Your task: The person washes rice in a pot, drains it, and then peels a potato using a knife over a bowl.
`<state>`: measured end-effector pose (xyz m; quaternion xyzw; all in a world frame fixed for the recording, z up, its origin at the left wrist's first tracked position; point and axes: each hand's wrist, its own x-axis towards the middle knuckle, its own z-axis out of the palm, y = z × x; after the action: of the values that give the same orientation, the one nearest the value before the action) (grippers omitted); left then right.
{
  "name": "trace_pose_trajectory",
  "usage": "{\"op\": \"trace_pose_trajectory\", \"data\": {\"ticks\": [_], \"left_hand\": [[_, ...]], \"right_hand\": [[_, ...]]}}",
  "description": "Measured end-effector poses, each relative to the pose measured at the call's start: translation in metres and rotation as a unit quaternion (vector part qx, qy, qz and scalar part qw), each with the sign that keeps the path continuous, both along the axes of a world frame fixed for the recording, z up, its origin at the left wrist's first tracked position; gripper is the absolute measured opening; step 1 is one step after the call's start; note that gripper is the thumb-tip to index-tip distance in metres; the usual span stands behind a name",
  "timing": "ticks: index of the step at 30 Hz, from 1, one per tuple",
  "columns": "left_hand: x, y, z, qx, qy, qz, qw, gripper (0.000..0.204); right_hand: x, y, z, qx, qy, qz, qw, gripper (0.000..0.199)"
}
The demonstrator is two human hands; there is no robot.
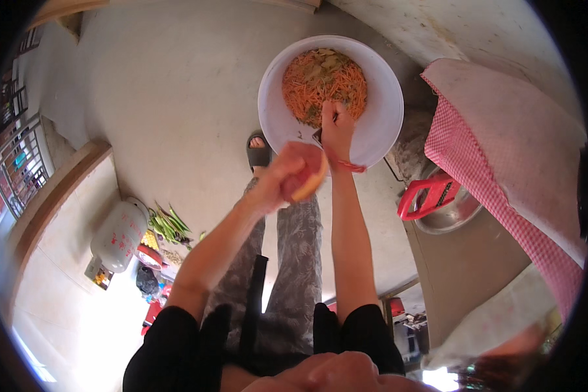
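Observation:
A large white tub (380, 130) stands on the floor ahead of me, holding a mix of shredded orange carrot (300, 88) with yellowish and greenish pieces on top. Down inside it is my right hand (338, 127), fingers closed at the near edge of the shreds. A thin metal utensil (317, 136) sticks out beside that hand; its working end is hidden. My left hand (287, 166) is closed on a small red bowl (312, 181) with an orange-yellow rim, tilted in front of the tub's near side. Motion blurs this hand and the bowl.
To the right, a red-framed grater (428, 196) rests over a metal basin (460, 212), beside a red-checked cloth (460, 160). At the left, long green vegetables (170, 225) lie on the floor near a whitish container (119, 235). My sandaled foot (259, 150) is beside the tub.

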<state>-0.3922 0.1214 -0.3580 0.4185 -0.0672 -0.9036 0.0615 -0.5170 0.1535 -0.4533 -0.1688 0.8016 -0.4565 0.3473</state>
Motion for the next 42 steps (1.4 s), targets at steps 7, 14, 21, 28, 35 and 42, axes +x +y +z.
{"op": "trace_pose_trajectory", "data": {"ticks": [7,14,21,28,35,42], "left_hand": [[0.013,0.003,-0.036,-0.009,0.041,-0.007,0.999,0.051],[0.0,-0.004,-0.046,-0.012,-0.104,0.049,0.993,0.039],[-0.006,-0.006,-0.042,-0.073,-0.136,0.034,0.987,0.029],[0.002,-0.006,-0.03,-0.012,-0.029,0.012,0.999,0.035],[0.003,-0.017,-0.04,0.05,-0.053,0.068,0.995,0.045],[0.002,-0.012,-0.043,0.005,-0.027,0.076,0.997,0.042]], "right_hand": [[-0.009,0.037,-0.074,0.058,-0.252,-0.184,0.948,0.026],[0.016,-0.001,0.057,-0.039,-0.02,-0.015,0.999,0.025],[0.03,-0.008,0.066,0.017,0.076,0.046,0.996,0.021],[0.009,-0.004,-0.054,0.114,0.01,0.019,0.993,0.027],[0.01,0.041,-0.1,0.109,-0.185,-0.17,0.962,0.029],[0.018,-0.009,0.054,-0.007,-0.059,-0.064,0.996,0.022]]}}
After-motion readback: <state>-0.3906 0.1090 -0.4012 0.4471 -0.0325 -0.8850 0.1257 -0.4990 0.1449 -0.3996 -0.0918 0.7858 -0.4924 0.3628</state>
